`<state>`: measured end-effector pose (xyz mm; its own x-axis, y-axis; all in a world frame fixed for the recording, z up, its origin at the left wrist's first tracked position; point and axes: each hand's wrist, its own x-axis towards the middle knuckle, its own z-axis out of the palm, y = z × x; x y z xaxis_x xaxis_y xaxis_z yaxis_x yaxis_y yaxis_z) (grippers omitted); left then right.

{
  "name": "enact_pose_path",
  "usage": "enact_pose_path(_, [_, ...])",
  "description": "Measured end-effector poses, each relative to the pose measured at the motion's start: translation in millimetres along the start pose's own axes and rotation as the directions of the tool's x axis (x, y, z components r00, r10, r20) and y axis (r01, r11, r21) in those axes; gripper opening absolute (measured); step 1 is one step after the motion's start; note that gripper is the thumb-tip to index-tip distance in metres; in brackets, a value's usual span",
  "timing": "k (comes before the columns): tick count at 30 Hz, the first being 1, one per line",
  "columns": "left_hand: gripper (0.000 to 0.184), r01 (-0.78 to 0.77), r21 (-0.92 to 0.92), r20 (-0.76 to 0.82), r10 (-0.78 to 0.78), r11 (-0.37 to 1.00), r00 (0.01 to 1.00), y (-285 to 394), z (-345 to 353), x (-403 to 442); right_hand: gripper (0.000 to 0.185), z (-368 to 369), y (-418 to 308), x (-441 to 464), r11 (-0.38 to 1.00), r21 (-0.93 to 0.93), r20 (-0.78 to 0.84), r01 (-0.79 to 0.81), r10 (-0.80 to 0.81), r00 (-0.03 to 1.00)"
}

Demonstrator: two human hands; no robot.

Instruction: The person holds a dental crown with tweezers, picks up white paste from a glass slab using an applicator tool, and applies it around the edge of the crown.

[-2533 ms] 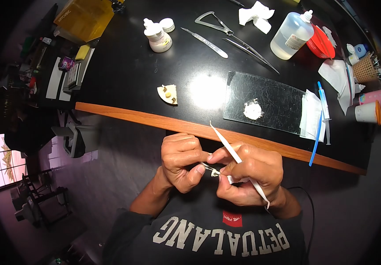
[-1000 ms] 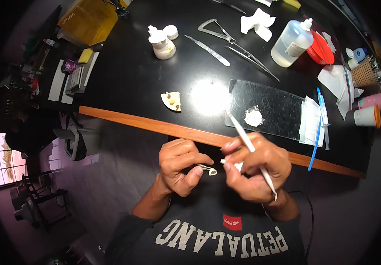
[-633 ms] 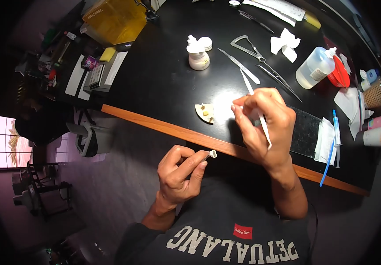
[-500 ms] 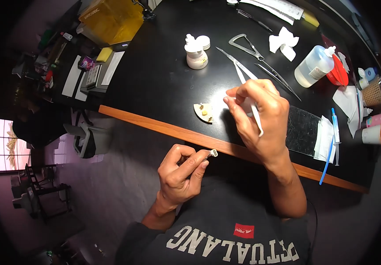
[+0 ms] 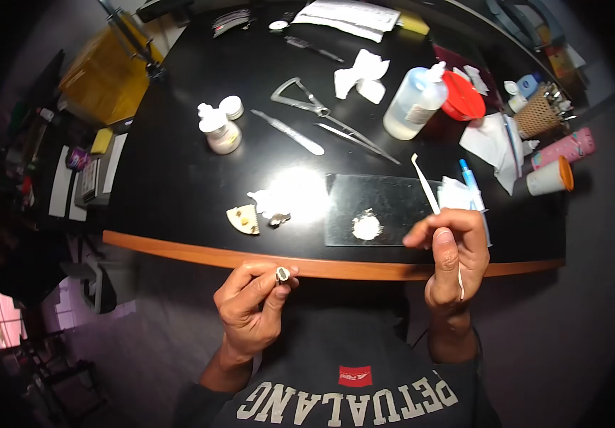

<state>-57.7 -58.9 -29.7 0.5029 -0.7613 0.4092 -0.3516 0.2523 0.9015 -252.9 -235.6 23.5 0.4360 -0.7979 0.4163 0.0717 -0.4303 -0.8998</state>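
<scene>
In my left hand (image 5: 250, 307), closed at the edge of the table, is a small whitish ring-shaped piece (image 5: 283, 274) with a dark grey centre, pinched between thumb and fingers. My right hand (image 5: 459, 257) grips a thin white spatula-like tool (image 5: 425, 184) with a bent tip, pointing up and away. That hand is over the right front of a dark glass slab (image 5: 343, 192), where a white patch of paste or powder (image 5: 367, 226) lies. Left of the slab are a cream wedge-shaped block (image 5: 242, 220) with small yellow parts and some crumpled white material (image 5: 272, 203).
Farther back lie a scalpel (image 5: 290, 133), a metal caliper (image 5: 300, 102) and tweezers (image 5: 357, 141). A small white jar (image 5: 220, 130) stands at left. A clear squeeze bottle (image 5: 411, 107), a red lid (image 5: 464, 96) and a white cup (image 5: 546, 180) are at right. Wood (image 5: 179, 250) edges the table.
The view has swung to the right. My right hand has moved from near the wedge block to the slab's right side, with the tool turned tip-up. My left hand keeps its piece.
</scene>
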Motion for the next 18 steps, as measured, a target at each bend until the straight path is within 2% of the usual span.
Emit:
enact_pose_path(1, [0.024, -0.025, 0.079, -0.003, 0.026, 0.997, 1.000, -3.0, 5.6, 4.7, 0.013, -13.7, 3.9, -3.4, 0.999, -0.015, -0.054, -0.051, 0.050, 0.997])
enact_pose_path(3, [0.025, -0.029, 0.059, 0.036, 0.027, 0.998, 0.999, -6.9, 9.6, 11.9, 0.004, -37.8, 10.2, -0.9, 0.935, -0.353, 0.036, 0.027, -0.015, 0.999])
enact_pose_path(4, [0.025, 0.000, 0.038, 0.063, -0.002, 0.999, 0.998, -2.9, 10.8, 13.1, 0.014, -47.5, 9.3, 5.0, 0.815, -0.553, 0.178, 0.172, -0.086, 0.980])
enact_pose_path(5, [0.026, 0.027, 0.020, 0.088, -0.028, 0.999, 0.996, -1.5, 12.7, 15.0, 0.023, -54.0, 15.5, 6.6, 0.734, -0.626, 0.264, 0.263, -0.117, 0.957])
enact_pose_path(6, [0.026, 0.005, 0.005, 0.124, -0.005, 1.000, 0.992, -3.1, 14.4, 16.6, 0.027, -57.5, 21.5, 6.6, 0.665, -0.694, 0.300, 0.277, -0.083, 0.950])
enact_pose_path(9, [0.032, 0.155, -0.038, 0.148, -0.147, 0.987, 0.978, 8.3, 24.0, 22.6, 0.031, -58.0, 26.9, 6.0, 0.448, -0.829, 0.384, 0.334, 0.023, 0.923])
enact_pose_path(10, [0.041, 0.261, -0.126, 0.188, -0.235, 0.957, 0.954, 12.9, 24.1, 23.9, 0.030, -54.9, 27.9, 6.9, 0.397, -0.844, 0.407, 0.361, 0.034, 0.913])
enact_pose_path(12, [0.046, 0.431, -0.296, 0.267, -0.360, 0.852, 0.894, 17.0, 24.1, 28.8, 0.035, -49.6, 28.7, 7.8, 0.300, -0.854, 0.461, 0.425, 0.057, 0.886])
enact_pose_path(14, [0.049, 0.584, -0.445, 0.368, -0.455, 0.679, 0.811, 18.8, 18.8, 29.5, 0.041, -46.0, 23.0, 5.9, 0.247, -0.867, 0.469, 0.432, 0.114, 0.876])
enact_pose_path(17, [0.055, 0.737, -0.599, 0.564, -0.488, 0.312, 0.666, 18.9, 7.2, 31.4, 0.052, -42.2, 22.1, 3.4, 0.156, -0.869, 0.493, 0.469, 0.193, 0.849])
enact_pose_path(18, [0.061, 0.759, -0.613, 0.632, -0.440, 0.221, 0.639, 16.3, 2.9, 32.2, 0.053, -41.3, 20.3, 3.4, 0.137, -0.869, 0.495, 0.476, 0.209, 0.843])
